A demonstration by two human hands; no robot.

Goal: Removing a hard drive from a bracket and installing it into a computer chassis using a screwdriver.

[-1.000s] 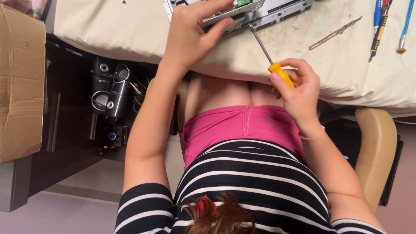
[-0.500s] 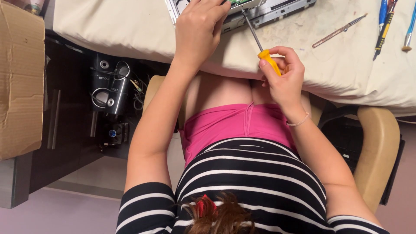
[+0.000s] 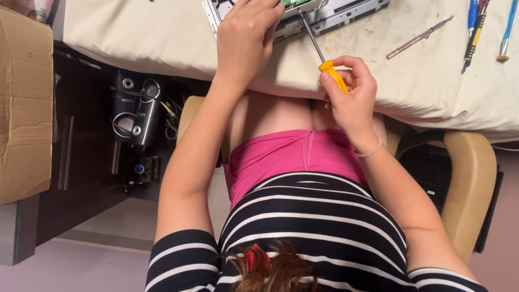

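Yellow plastic marks the handle of the screwdriver (image 3: 326, 58) that our right hand (image 3: 351, 97) grips, fingers curled shut around it. Its thin metal shaft slants up and to the left, the tip meeting the opened grey electronic device (image 3: 324, 13) at the top edge of the view. Our left hand (image 3: 246, 40) lies on that device, fingers bent over its near edge and pressing on a small green circuit board (image 3: 294, 2); it steadies the housing, though we cannot tell whether the fingers pinch anything.

We judge the step in hand to be working a screw in the device. The tip has to sit square in the screw head while the left hand keeps the housing from sliding on the soft cloth.

The device rests on a cream cloth (image 3: 135, 32) that covers the bench. To the right on the cloth lie a thin metal tool (image 3: 419, 38) and some blue-handled tools (image 3: 476, 24), well apart from our hands. A cardboard box (image 3: 24, 108) sits at the left, and dark audio gear (image 3: 135, 108) stands under the bench.
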